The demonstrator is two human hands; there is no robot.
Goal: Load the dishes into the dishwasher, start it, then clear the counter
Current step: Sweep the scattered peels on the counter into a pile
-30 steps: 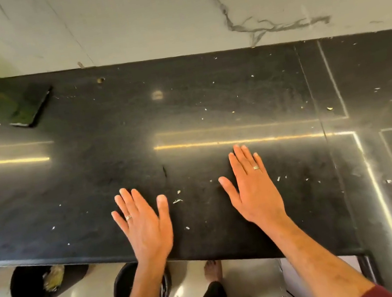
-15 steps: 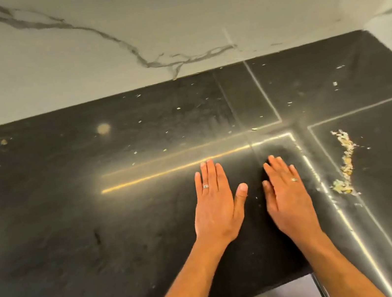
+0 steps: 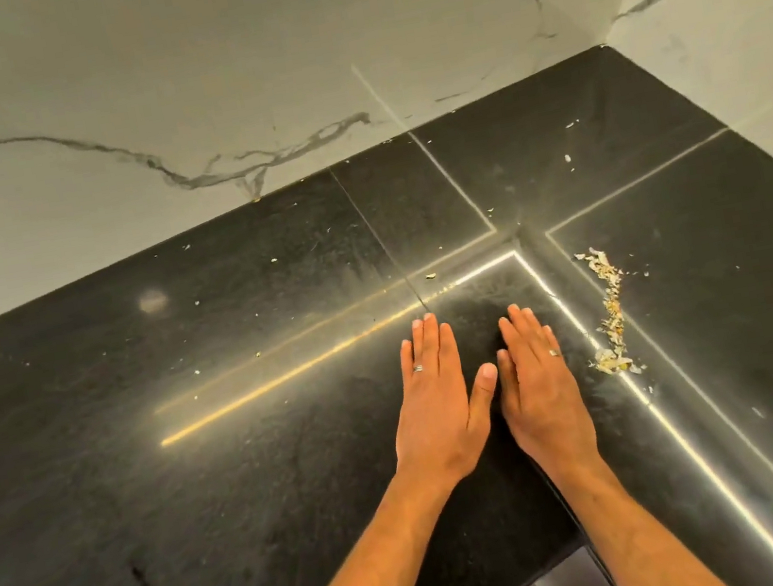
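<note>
Both my left hand [image 3: 436, 402] and right hand [image 3: 541, 387] lie flat, fingers straight, side by side on the black counter [image 3: 151, 485], a line of crumbs [image 3: 607, 312] just beside my right hand.

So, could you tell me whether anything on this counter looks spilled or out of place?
Yes: a ragged line of pale crumbs or peel scraps lies on the black counter, just right of the right hand. Smaller flecks are scattered toward the marble wall. Both hands lie flat, the left hand beside the right, holding nothing.
</note>
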